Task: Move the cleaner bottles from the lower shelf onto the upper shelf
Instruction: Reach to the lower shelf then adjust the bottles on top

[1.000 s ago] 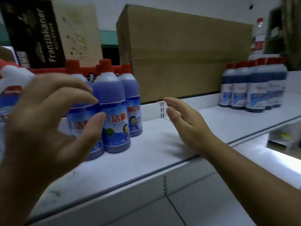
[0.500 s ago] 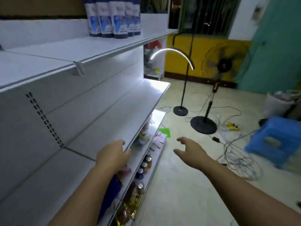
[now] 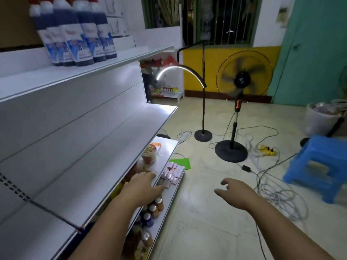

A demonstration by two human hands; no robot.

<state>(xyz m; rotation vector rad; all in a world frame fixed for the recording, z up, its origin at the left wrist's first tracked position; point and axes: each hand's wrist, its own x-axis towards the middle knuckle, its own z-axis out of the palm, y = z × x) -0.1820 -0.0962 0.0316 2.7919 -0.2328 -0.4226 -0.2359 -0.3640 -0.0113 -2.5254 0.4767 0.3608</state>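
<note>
Head | we see the cleaner bottles [image 3: 75, 34], dark blue with white-and-blue labels, bunched upright on the upper shelf [image 3: 135, 53] | left hand [image 3: 142, 188] outstretched, empty, over a lower shelf [image 3: 169, 147] | right hand [image 3: 234, 192] loose, empty, above the floor [image 3: 206, 231]

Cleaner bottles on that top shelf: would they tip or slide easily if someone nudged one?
Probably tippy: the cleaner bottles are tall and narrow. They look full of dark liquid, so likely heavy for their size. Clustered closely on the upper shelf, one nudged might knock its neighbours.
</note>
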